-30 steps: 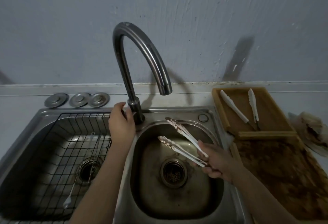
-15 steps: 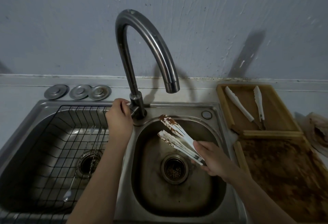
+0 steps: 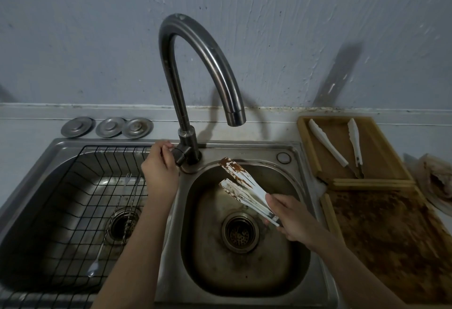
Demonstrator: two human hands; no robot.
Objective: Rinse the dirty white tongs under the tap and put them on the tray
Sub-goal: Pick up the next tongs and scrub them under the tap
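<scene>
The double stainless sink point(image 3: 305, 291) fills the near edge of the desk point(image 3: 266, 125), and the work is set over its right-hand basin, probably so that whatever washes off falls straight to the drain point(image 3: 239, 231). The gooseneck tap point(image 3: 195, 47) rises from the sink's back rim between the two basins, its spout turned out over the right one; no water shows coming from it yet. The wooden tray point(image 3: 305, 142) sits at the sink's right edge toward the back of the desk, within easy reach for setting down, with two clean white tongs point(image 3: 326, 142) already lying in it.

The left hand point(image 3: 160, 170) is closed around the tap's lever point(image 3: 179, 156) at the base, apparently to start the flow. The right hand point(image 3: 292, 217) is clamped on the hinge end of the dirty white tongs point(image 3: 241, 186), angling them up and back so the brown-smeared tips sit below and just in front of the spout, where the stream should land. The tongs' arms stand slightly apart.
</scene>
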